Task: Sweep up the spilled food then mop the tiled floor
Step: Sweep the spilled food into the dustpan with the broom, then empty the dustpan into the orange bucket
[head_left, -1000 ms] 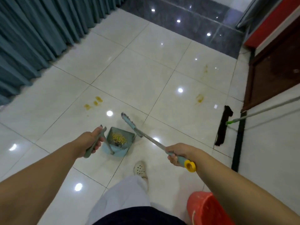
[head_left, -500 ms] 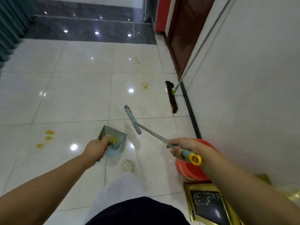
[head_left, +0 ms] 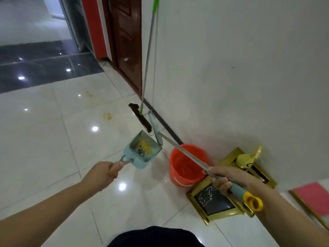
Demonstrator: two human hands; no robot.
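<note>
While the sweeping half of the job looks largely gathered up, the load is not yet emptied: the left hand is curled tight round the handle of a pale blue plastic dustpan, held level above the glossy white tiled floor, with a heap of yellow spilled food lying in its pan. The right hand grips the teal foam grip of a long metal-handled broom, whose narrow teal head points towards the wall, just beside the dark flat head of a green-and-grey-handled mop that leans against the white wall. An orange plastic bucket stands on the floor near the wall, between the dustpan and two gold-framed pictures lying flat.

The step in hand seems to be carrying the swept-up food away for disposal. Yellowish smears show on the tiles further off, so mopping is clearly still to come. The next move probably calls for keeping the dustpan level so nothing slides off its toothed lip, tipping it out somewhere suitable, then setting the broom and pan aside to free a hand for the mop. Whether the bucket holds water cannot be told.
</note>
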